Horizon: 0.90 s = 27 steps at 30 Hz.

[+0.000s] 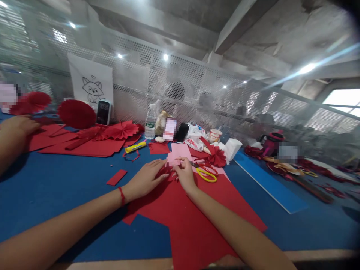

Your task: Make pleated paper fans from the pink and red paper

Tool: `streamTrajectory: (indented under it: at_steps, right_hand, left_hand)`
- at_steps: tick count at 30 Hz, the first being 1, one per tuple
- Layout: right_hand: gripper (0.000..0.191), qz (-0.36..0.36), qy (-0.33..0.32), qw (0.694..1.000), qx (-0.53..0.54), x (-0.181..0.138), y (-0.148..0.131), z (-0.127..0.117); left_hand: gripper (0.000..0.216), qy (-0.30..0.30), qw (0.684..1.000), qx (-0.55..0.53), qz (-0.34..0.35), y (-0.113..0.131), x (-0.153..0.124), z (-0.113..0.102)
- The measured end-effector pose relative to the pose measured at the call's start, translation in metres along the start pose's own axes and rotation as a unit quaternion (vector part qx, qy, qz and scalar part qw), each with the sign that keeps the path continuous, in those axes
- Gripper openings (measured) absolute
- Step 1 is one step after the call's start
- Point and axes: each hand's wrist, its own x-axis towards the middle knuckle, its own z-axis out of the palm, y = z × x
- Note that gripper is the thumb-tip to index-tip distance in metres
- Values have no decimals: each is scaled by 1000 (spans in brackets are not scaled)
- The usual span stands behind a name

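Note:
My left hand (146, 178) lies flat, fingers stretched out, pressing on a small piece of red paper (165, 173) on the blue table. My right hand (184, 173) rests beside it with curled fingers pinching the same red piece at its far edge. Both hands sit on a large red paper sheet (194, 213) that runs toward me. A pink paper sheet (180, 152) lies just beyond the fingers. Yellow-handled scissors (206, 173) lie right of my right hand.
A yellow glue stick (135, 147), folded red paper fans (120, 130), a water bottle (150, 123), a phone (103, 111) and a cup (215, 135) stand farther back. Another person's hand (17, 125) rests at far left. A blue board (270, 183) lies at right.

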Motion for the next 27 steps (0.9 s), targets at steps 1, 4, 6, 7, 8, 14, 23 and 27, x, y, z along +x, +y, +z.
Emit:
streamTrajectory:
  at_steps: [1,4,6,7,8,14,23,27]
  right_hand:
    - [39,-9,19,1000,-21,1,2,0]
    - [59,-38,43,995,-85,3,8,-1]
    - [67,-65,54,988,-127,7,7,-5]
    - [68,-81,67,983,-153,11,5,-9]
    - [67,-98,88,974,-185,16,2,-17]
    - [70,-23,193,815,-546,57,-21,-115]
    - [41,68,203,785,-582,61,-9,-164]
    - [30,15,225,776,-589,56,-13,-156]
  left_hand:
    - [57,-16,1000,11,-12,-3,0,3]
    - [66,-73,996,40,-19,-9,-2,14]
    - [65,-93,994,52,-5,-11,-3,19]
    - [65,-97,994,54,1,-11,-3,20]
    - [65,-100,993,56,2,-11,-3,20]
    - [67,-129,990,50,-17,-5,-2,12]
    - [58,-96,995,31,-4,-7,-3,12]
    - [49,-69,998,-8,13,2,-2,3]
